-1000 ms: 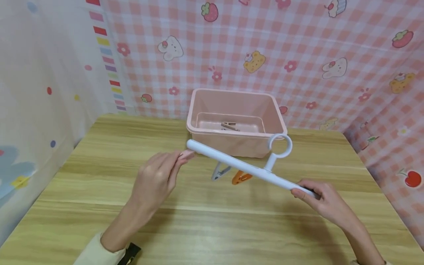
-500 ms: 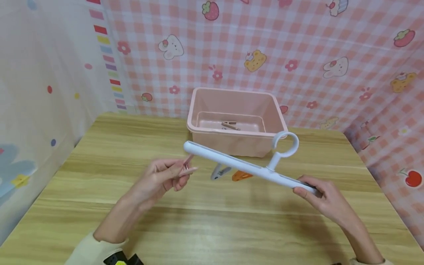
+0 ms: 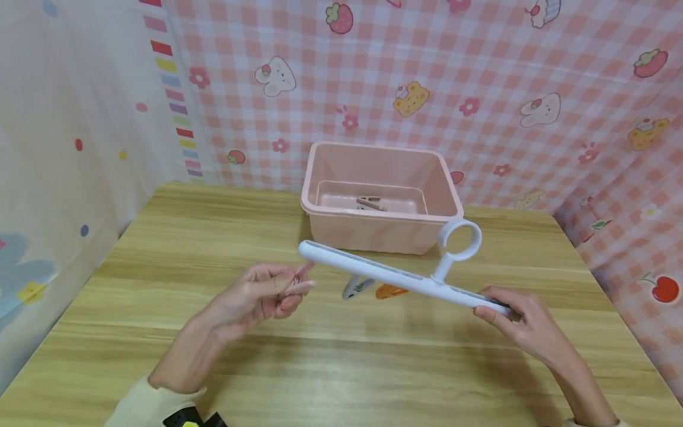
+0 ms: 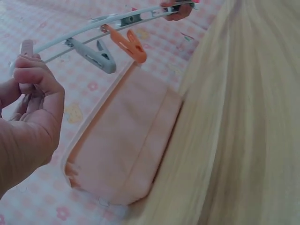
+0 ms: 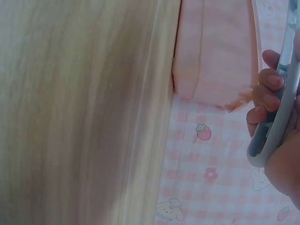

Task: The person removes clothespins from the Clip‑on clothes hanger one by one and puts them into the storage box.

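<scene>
Hanger (image 3: 395, 276): pale blue-white plastic bar with a ring hook (image 3: 461, 239), held in the air above the middle of the table (image 3: 160, 249), tilted so its left end sat higher and farther back.

Right hand (image 3: 514, 317): fingers curled round the right end of the hanger, gripping it; the right wrist view showed the fingertips (image 5: 269, 86) wrapped over the bar's rounded end.

Grey clip (image 3: 356, 286) and orange clip (image 3: 391, 290): both hung from the underside of the hanger, side by side near its middle, grey to the left of orange. In the left wrist view both dangled clear of the basket.

Left hand (image 3: 264, 293): raised just below and left of the hanger's left end, fingers curled together and pinching a small pink clip (image 3: 302, 274). The clip was partly hidden by the fingers; whether it touched the hanger could not be told.

Basket (image 3: 320, 204): pink plastic, rectangular, open-topped, standing at the back edge of the table, near its middle, just behind the hanger.

Brown clip (image 3: 370, 203): one, lying on the basket floor.

Backdrop (image 3: 480, 71): pink checked cloth with cartoon prints, behind and to the right of the table.
</scene>
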A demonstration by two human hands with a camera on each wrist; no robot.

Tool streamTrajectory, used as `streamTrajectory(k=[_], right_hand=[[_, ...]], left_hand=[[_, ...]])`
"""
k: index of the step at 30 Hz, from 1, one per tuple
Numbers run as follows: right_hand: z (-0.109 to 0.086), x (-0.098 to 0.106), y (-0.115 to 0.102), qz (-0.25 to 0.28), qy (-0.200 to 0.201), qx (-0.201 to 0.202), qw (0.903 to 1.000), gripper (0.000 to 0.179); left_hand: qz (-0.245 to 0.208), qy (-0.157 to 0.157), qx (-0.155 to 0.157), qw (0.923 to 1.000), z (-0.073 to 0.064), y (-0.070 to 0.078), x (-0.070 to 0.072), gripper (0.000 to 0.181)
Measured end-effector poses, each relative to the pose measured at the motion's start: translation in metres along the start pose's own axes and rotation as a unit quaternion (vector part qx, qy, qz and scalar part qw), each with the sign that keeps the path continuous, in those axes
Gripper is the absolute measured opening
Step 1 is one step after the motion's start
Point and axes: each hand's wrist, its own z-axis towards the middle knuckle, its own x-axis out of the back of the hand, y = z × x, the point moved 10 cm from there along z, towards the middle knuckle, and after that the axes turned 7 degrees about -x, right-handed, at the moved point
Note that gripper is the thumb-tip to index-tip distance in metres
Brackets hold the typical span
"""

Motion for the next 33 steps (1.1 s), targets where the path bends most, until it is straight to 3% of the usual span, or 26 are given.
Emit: streamTrajectory(k=[4,7,9,10,11,12,13,14,15,17,18,20,21,23,25,26,27,28,29,30,32,33], right_hand=[[-0.001,0.0,0.001,0.001,-0.001,0.009,1.0,0.028],[-0.001,-0.002,0.004,0.0,-0.005,-0.001,1.0,0.026],[-0.001,-0.003,0.006,-0.004,-0.006,-0.014,0.9999,0.023],[-0.001,-0.003,0.007,-0.004,-0.009,-0.02,0.9998,0.021],[-0.001,-0.004,0.008,-0.005,-0.011,-0.026,0.9996,0.019],[-0.001,-0.004,0.008,-0.007,-0.013,-0.032,0.9994,0.018],[-0.002,-0.003,0.008,-0.008,-0.013,-0.036,0.9992,0.017],[-0.002,-0.003,0.008,-0.01,-0.012,-0.039,0.9991,0.016],[-0.002,-0.003,0.008,-0.008,-0.013,-0.042,0.999,0.015],[-0.002,-0.002,0.008,-0.01,-0.014,-0.048,0.9987,0.014],[-0.002,-0.002,0.008,-0.011,-0.014,-0.051,0.9985,0.013],[-0.002,-0.003,0.009,-0.011,-0.02,-0.056,0.9982,0.012],[-0.002,-0.003,0.008,-0.01,-0.024,-0.056,0.9981,0.012],[-0.002,-0.005,0.008,-0.005,-0.033,-0.053,0.998,0.012],[-0.002,-0.007,0.007,0.001,-0.042,-0.049,0.9979,0.012],[-0.002,-0.007,0.007,0.007,-0.046,-0.048,0.9977,0.012],[-0.003,-0.008,0.008,0.014,-0.05,-0.05,0.9974,0.012],[-0.003,-0.008,0.008,0.017,-0.052,-0.051,0.9972,0.012],[-0.003,-0.008,0.009,0.019,-0.052,-0.052,0.9971,0.012],[-0.003,-0.008,0.009,0.02,-0.052,-0.053,0.9971,0.011],[-0.003,-0.008,0.009,0.025,-0.048,-0.05,0.9973,0.013],[-0.003,-0.008,0.009,0.027,-0.045,-0.046,0.9976,0.014]], left_hand=[[0.025,0.013,0.008,0.9996,0.0,0.001,0.001,0.027],[0.09,0.061,-0.003,0.9941,0.0,0.004,0.008,0.027],[0.167,0.114,-0.024,0.979,-0.001,0.01,0.015,0.026],[0.212,0.14,-0.043,0.9664,-0.002,0.015,0.017,0.025],[0.266,0.162,-0.066,0.9479,-0.005,0.022,0.017,0.024],[0.332,0.179,-0.098,0.9209,-0.007,0.031,0.015,0.021],[0.401,0.193,-0.136,0.885,-0.009,0.041,0.012,0.018],[0.466,0.202,-0.175,0.8435,-0.012,0.05,0.005,0.016],[0.528,0.208,-0.218,0.7939,-0.015,0.058,-0.003,0.013],[0.632,0.219,-0.289,0.6851,-0.022,0.07,-0.02,0.011],[0.666,0.219,-0.319,0.638,-0.024,0.073,-0.027,0.013],[0.706,0.219,-0.351,0.5743,-0.028,0.075,-0.037,0.021],[0.721,0.22,-0.361,0.5494,-0.029,0.075,-0.04,0.026],[0.74,0.218,-0.37,0.5174,-0.03,0.074,-0.044,0.035],[0.743,0.216,-0.373,0.5122,-0.03,0.074,-0.044,0.037],[0.741,0.216,-0.371,0.5163,-0.03,0.075,-0.044,0.033],[0.734,0.217,-0.366,0.5296,-0.029,0.075,-0.042,0.029],[0.719,0.22,-0.357,0.5547,-0.028,0.075,-0.038,0.023],[0.696,0.223,-0.341,0.5908,-0.027,0.075,-0.032,0.019],[0.662,0.227,-0.319,0.6393,-0.024,0.073,-0.025,0.016],[0.558,0.234,-0.263,0.7519,-0.019,0.067,-0.007,0.014],[0.501,0.236,-0.231,0.8004,-0.017,0.061,0.001,0.016]])
